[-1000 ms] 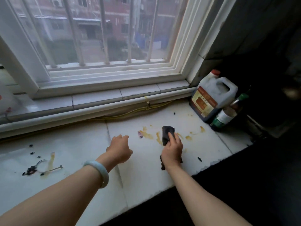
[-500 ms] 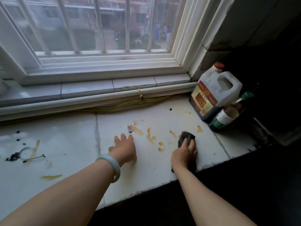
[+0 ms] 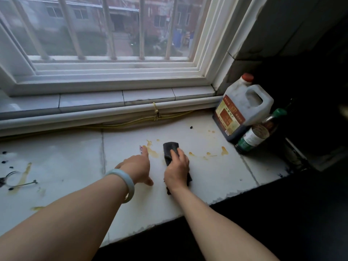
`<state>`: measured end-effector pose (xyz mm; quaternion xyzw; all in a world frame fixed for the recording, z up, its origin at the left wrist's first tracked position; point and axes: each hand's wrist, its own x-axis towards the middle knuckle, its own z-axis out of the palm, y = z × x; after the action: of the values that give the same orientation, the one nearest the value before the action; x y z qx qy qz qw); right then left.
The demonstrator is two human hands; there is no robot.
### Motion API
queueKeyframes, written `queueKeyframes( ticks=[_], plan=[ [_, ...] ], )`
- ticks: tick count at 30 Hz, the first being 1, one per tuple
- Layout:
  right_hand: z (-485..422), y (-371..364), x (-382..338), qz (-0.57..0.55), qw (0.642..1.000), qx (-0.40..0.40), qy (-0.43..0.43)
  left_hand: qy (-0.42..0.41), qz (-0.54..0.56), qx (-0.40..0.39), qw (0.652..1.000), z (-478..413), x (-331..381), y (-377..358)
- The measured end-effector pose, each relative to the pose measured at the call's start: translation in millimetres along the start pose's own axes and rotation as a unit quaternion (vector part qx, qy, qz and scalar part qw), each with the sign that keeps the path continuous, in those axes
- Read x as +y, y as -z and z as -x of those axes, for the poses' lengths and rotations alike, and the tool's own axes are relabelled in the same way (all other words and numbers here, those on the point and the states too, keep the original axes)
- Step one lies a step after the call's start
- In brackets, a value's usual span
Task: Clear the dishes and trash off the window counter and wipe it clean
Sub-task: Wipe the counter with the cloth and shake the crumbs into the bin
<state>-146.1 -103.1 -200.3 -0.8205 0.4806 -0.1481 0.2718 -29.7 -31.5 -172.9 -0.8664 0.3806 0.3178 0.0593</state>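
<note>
The white tiled window counter carries yellow-brown smears in its middle and more drips toward the right. My right hand presses a dark cloth onto the counter, fingers curled over it, its far end sticking out beyond my fingertips. Just left of it, my left hand lies flat on the tile, its index finger stretched toward a small purple scrap beside the smears. A pale bangle sits on my left wrist.
A big jug of dark liquid with a red cap and a green-capped bottle stand at the right end. A spoon, dark crumbs and a yellow streak lie at far left. A yellow cord runs under the sill.
My right hand has slid the cloth left and away from me, from the front edge up to the smears. My left hand has stretched its index finger forward.
</note>
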Motion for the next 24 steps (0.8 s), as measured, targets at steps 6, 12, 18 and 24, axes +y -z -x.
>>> queueKeyframes(
  ticks=[6,12,18,24],
  plan=[
    [-60,76,74,0.084,0.995,0.045,-0.038,0.037,-0.022,-0.042,0.998,-8,27,-4],
    [-94,103,130,0.149,0.986,0.002,-0.077,0.086,-0.050,-0.089,0.991,-21,41,-1],
    [-100,85,135,0.146,0.986,0.019,-0.076,0.160,-0.034,-0.129,0.978,-35,50,-2],
    [-63,46,83,0.124,0.992,-0.030,0.020,0.175,-0.005,-0.126,0.976,-43,52,-6]
  ],
)
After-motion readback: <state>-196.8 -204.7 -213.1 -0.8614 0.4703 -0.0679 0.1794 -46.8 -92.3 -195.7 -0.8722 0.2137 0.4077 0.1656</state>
